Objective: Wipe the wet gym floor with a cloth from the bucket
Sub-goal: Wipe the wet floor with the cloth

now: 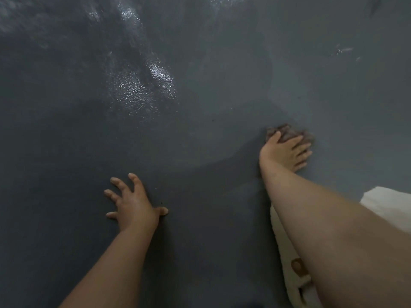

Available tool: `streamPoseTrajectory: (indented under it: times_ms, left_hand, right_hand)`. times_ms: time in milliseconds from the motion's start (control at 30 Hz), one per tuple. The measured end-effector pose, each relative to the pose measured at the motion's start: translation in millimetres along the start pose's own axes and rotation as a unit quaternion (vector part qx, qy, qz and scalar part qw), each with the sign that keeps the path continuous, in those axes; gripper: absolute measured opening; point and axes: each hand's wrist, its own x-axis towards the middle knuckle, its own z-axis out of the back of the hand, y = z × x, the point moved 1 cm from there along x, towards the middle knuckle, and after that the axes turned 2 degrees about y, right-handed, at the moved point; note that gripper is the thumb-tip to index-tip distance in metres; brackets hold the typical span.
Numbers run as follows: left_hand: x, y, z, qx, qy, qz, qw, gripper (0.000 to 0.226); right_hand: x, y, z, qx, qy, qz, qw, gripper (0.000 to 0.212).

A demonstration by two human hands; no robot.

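You are pressing the brown cloth (289,133) onto the floor (211,130) with your right hand (287,153), fingers spread over it. Left of the cloth, your left hand (133,201) is bracing, fingers splayed wide; it risks slipping on the glistening wet patch (142,85) beyond.

Open floor (200,63) lies ahead and left of both hands; only a white fabric (387,205) crowds the near right.
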Motion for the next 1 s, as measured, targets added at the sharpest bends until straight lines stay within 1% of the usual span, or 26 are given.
streamPoseTrajectory:
  times_ms: [67, 167, 233, 300, 367, 400, 433, 500, 533, 567, 600, 633, 667, 733, 800, 867, 1000]
  left_hand:
    - [0, 0, 0, 0.0, 0.001, 0.002, 1.0, 0.115]
    - [0, -1, 0, 0.0, 0.004, 0.005, 1.0, 0.115]
    - [1, -2, 1, 0.0, 0.005, 0.007, 1.0, 0.115]
    - [1, -2, 2, 0.0, 0.006, 0.008, 1.0, 0.115]
    - [0, -2, 2, -0.002, 0.01, 0.011, 1.0, 0.115]
    - [0, -2, 3, 0.0, 0.012, 0.012, 1.0, 0.115]
    - [1, -2, 3, 0.001, 0.013, 0.012, 1.0, 0.115]
    - [1, -1, 3, 0.0, 0.014, 0.01, 1.0, 0.116]
    - [1, -1, 2, -0.001, 0.014, 0.009, 1.0, 0.117]
    - [1, -1, 2, -0.001, 0.015, 0.009, 1.0, 0.117]
    - [1, -1, 2, 0.0, 0.015, 0.009, 1.0, 0.117]
    - [1, -2, 3, 0.002, 0.015, 0.008, 1.0, 0.118]
    - [0, -2, 3, 0.005, 0.016, 0.009, 1.0, 0.118]
    - [-2, -2, 4, 0.011, 0.018, 0.009, 1.0, 0.118]
    - [-3, -3, 5, 0.015, 0.022, 0.008, 1.0, 0.117]
    - [-4, -4, 6, 0.018, 0.027, 0.009, 0.999, 0.118]
    - [-7, 2, 11, 0.012, 0.06, -0.007, 0.998, 0.116]
  right_hand:
    - [-18, -12, -3, 0.01, -0.007, -0.005, 1.0, 0.068]
    - [-63, -20, -12, 0.003, 0.01, 0.016, 1.0, 0.067]
    - [-102, -21, -24, -0.017, 0.027, 0.068, 0.997, 0.066]
    - [-145, -19, -36, -0.055, 0.029, 0.174, 0.983, 0.067]
    - [-180, -18, -44, -0.112, 0.075, 0.291, 0.947, 0.073]
    - [-189, -19, -46, -0.142, 0.103, 0.35, 0.92, 0.076]
    - [-190, -19, -47, -0.165, 0.116, 0.41, 0.889, 0.077]
    - [-172, -13, -49, -0.182, 0.113, 0.514, 0.831, 0.077]
    - [-156, -7, -48, -0.179, 0.096, 0.552, 0.808, 0.076]
    - [-140, 2, -45, -0.17, 0.087, 0.572, 0.797, 0.073]
    - [-121, 13, -42, -0.163, 0.084, 0.57, 0.801, 0.071]
    - [-101, 24, -37, -0.165, 0.089, 0.543, 0.818, 0.069]
    - [-81, 34, -32, -0.168, 0.091, 0.499, 0.846, 0.068]
    - [-47, 47, -20, -0.15, 0.066, 0.406, 0.899, 0.068]
    - [-24, 50, -11, -0.13, 0.051, 0.339, 0.93, 0.069]
    - [-24, 50, -13, -0.124, 0.051, 0.312, 0.941, 0.068]
    - [-70, 53, -28, -0.126, 0.054, 0.295, 0.946, 0.067]
